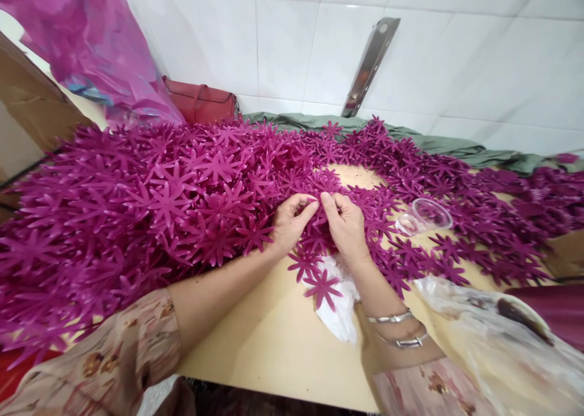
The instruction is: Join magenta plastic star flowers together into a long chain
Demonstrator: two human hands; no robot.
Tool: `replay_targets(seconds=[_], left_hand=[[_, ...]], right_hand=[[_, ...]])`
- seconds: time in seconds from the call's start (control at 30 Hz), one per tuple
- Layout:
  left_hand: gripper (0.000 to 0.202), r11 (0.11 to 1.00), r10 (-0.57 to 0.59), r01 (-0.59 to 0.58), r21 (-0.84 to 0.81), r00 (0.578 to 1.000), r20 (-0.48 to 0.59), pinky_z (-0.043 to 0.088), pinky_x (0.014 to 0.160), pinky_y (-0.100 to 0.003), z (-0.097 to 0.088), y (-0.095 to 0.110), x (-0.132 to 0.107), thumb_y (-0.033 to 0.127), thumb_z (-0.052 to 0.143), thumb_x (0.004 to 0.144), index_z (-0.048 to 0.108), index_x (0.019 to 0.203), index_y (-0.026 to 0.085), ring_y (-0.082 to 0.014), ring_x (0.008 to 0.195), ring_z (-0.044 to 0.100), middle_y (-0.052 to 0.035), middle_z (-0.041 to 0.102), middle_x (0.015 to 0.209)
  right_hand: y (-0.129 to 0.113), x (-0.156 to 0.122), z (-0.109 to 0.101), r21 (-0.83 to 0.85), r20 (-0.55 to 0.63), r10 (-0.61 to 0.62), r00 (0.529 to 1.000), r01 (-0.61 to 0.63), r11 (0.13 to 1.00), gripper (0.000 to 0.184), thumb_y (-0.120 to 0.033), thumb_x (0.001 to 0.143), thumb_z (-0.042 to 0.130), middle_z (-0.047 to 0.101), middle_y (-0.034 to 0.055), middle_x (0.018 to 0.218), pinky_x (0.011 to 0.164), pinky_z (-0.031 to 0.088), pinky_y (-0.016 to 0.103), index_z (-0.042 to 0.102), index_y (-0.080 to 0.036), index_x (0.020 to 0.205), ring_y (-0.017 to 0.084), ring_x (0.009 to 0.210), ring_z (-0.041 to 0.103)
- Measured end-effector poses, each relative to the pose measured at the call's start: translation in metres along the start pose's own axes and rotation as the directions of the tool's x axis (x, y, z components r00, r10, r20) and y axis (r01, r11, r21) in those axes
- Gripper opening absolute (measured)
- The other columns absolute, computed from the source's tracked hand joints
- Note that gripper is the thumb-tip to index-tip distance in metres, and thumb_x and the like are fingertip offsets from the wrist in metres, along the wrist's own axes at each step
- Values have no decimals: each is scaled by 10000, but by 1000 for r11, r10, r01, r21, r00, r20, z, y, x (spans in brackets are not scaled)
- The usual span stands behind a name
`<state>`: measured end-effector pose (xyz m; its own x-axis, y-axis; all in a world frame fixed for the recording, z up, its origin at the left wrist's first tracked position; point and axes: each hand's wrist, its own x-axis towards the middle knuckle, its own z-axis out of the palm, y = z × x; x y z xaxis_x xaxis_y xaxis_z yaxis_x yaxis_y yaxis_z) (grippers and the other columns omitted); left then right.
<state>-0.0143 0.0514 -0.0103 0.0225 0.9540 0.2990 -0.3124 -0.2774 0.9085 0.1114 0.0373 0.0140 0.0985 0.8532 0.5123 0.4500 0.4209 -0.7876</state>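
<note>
Over the middle of the table, my left hand (pixel 294 220) and my right hand (pixel 345 224) meet almost tip to tip, thumbs and forefingers pinched. Between them is a magenta artificial flower petal piece (pixel 322 212), mostly hidden by the fingers and hard to separate from similar pieces behind. A big heap of these star-shaped magenta pieces (pixel 166 203) lies left of my left hand. Below my hands, one loose petal piece (pixel 323 289) rests on a crumpled white bag (pixel 338 325). More pieces spread to the right of my right hand.
A clear plastic cup (pixel 431 214) lies among the pieces at right, near a clear plastic bag (pixel 493 325). A red handbag (pixel 201 101) and a pink plastic bag (pixel 104 45) stand at back left. Green cloth (pixel 456 148) runs along the tiled wall (pixel 287 45). The table (pixel 264 337) ends close to me.
</note>
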Motion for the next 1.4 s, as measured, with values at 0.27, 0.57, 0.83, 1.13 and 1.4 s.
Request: replay_targets(seconds=[0.27, 0.57, 0.83, 1.13, 1.4], left_hand=[[98, 993, -68, 53, -101, 986, -149, 470, 843, -244, 2, -5, 4, 248, 704, 885, 623, 894, 193, -126, 834, 601, 4, 662, 867], [82, 987, -66, 48, -156, 991, -113, 484, 856, -250, 3, -3, 4, 224, 699, 878, 626, 886, 187, -132, 849, 624, 0, 671, 864], [108, 990, -94, 83, -110, 990, -105, 495, 845, -264, 1, -5, 2, 291, 658, 931, 599, 922, 202, -130, 799, 612, 9, 659, 845], [30, 992, -92, 77, -104, 984, -154, 458, 809, -222, 3, -2, 3, 178, 647, 895, 619, 901, 169, -103, 792, 592, 14, 651, 841], [111, 998, -42, 38, -43, 995, -92, 485, 832, -236, 2, -4, 3, 269, 700, 866, 670, 909, 171, -119, 832, 622, -1, 691, 879]], right_hand=[[2, 2, -12, 7, -202, 122, 972, -123, 992, 489, -556, 993, 541, 446, -46, 621, 618, 331, 293, 490, -223, 638, 135, 606, 388], [7, 1, -5, 27, 98, -33, 995, 31, 999, 292, -419, 882, 726, 716, 60, 1125, 965, 488, 387, 697, -248, 1116, 229, 1060, 639], [17, 3, -6, 167, -70, 88, 994, -75, 983, 171, -377, 879, 690, 621, -14, 825, 787, 481, 311, 619, -222, 871, 163, 762, 563], [26, 9, -18, -158, -325, -116, 939, 67, 985, 238, -307, 918, 594, 674, 111, 1138, 1041, 447, 460, 630, -193, 1124, 255, 1102, 612], [-1, 2, -9, -214, -75, -236, 969, 216, 953, 138, -361, 966, 616, 746, 69, 1106, 1092, 406, 461, 695, -248, 967, 253, 1147, 623]])
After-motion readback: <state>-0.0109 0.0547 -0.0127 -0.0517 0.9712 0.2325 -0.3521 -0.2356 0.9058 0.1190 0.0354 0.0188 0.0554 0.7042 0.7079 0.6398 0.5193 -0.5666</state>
